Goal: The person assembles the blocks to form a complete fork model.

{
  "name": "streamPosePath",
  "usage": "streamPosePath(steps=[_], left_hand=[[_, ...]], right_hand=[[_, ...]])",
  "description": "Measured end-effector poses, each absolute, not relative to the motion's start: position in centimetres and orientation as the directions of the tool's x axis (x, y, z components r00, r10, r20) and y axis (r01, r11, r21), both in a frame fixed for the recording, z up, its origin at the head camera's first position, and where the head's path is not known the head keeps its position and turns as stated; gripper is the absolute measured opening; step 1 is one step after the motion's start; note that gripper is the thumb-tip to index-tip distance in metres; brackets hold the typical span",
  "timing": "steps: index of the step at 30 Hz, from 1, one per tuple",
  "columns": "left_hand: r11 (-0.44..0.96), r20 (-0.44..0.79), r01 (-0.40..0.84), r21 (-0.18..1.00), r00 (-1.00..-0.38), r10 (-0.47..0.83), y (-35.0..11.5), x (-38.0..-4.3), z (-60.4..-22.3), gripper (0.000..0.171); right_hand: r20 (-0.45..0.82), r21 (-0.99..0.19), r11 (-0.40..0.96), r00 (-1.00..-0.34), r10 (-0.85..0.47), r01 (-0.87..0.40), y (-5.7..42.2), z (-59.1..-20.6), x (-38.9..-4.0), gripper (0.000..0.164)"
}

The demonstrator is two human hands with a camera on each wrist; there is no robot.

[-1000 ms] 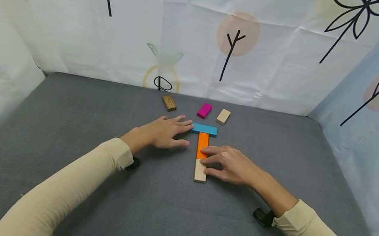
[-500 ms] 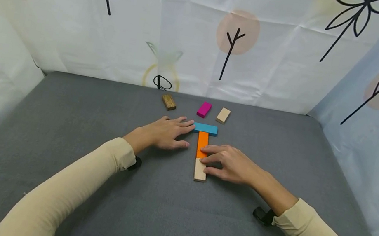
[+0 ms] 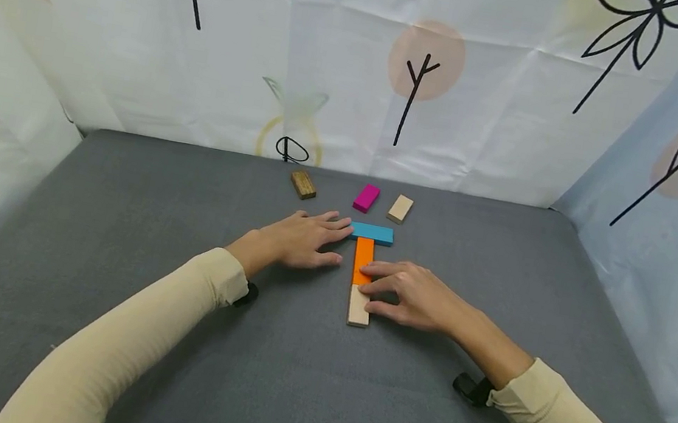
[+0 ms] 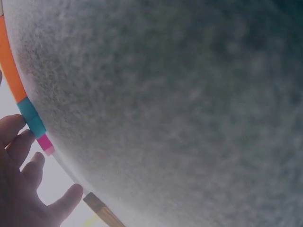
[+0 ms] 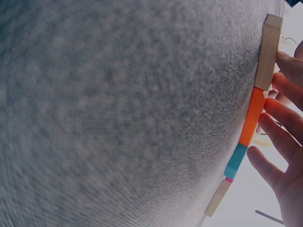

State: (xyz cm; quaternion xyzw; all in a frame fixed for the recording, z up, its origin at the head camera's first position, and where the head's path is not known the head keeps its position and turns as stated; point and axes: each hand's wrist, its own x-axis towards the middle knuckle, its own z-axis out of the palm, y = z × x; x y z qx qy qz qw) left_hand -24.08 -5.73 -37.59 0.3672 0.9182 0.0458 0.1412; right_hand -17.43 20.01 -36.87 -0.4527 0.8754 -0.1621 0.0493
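Three flat blocks form a T on the grey cloth in the head view. A blue block (image 3: 376,233) lies crosswise at the far end of an orange block (image 3: 364,251). Nearer the person, a pale wooden block (image 3: 357,312) continues the line. My left hand (image 3: 301,239) has its fingers extended, the tips touching the blue block's left end. My right hand (image 3: 415,298) rests loosely bent fingers on the orange and pale blocks at their right side. In the right wrist view those fingertips meet the pale block (image 5: 268,59) and the orange block (image 5: 253,116).
Behind the T lie a dark brown wooden block (image 3: 303,184), a magenta block (image 3: 366,198) and a smaller pale wooden block (image 3: 400,209). Patterned white curtains (image 3: 351,56) stand at the back and sides of the grey table (image 3: 256,385).
My left hand has moved slightly right, and the blue block has slid a little right with it, across the orange block's far end. My right hand has stayed in place.
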Motion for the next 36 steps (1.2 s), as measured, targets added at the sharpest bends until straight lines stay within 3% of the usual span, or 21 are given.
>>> streamPosePath(steps=[36], left_hand=[[0.716, -0.201, 0.665, 0.213, -0.687, 0.698, -5.91, -24.31, -37.62, 0.067]], right_hand=[[0.059, -0.332, 0.541, -0.589, -0.806, -0.773, 19.99, -36.84, -17.38, 0.031]])
